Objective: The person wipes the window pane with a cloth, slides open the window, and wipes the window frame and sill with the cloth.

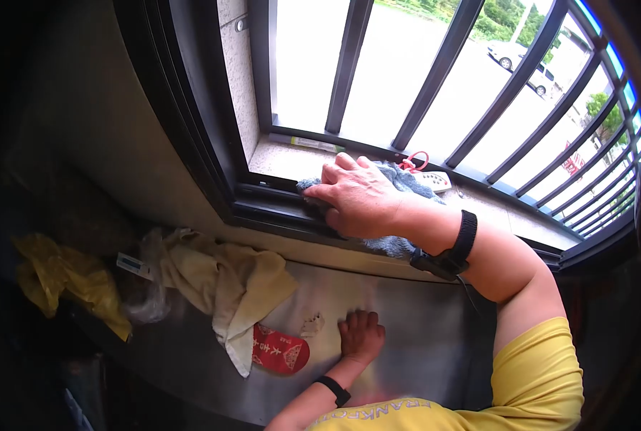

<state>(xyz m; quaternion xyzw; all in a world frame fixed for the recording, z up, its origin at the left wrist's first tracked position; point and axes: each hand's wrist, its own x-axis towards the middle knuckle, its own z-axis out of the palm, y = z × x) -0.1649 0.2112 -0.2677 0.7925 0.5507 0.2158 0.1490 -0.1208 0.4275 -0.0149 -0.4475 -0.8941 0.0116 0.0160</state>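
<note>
My right hand [363, 200] presses a blue-grey cloth [394, 246] onto the dark track [273, 205] at the bottom of the window frame, near its left corner. The fingers bend over the cloth, which bunches under the palm and hangs below the wrist. Lower down, my left hand [361, 337] lies palm down on a shiny metal surface [424, 312], fingers slightly spread and holding nothing. To its left are a small pale crumpled scrap [312, 325] and a red, rounded item with gold patterns [283, 350].
Dark bars [435, 79] stand outside the sill. On the sill are a white object with small buttons or holes [435, 182], a red loop [416, 162] and a green-white packet [313, 144]. At left lie a beige cloth [252, 276] and a yellow plastic bag [69, 276].
</note>
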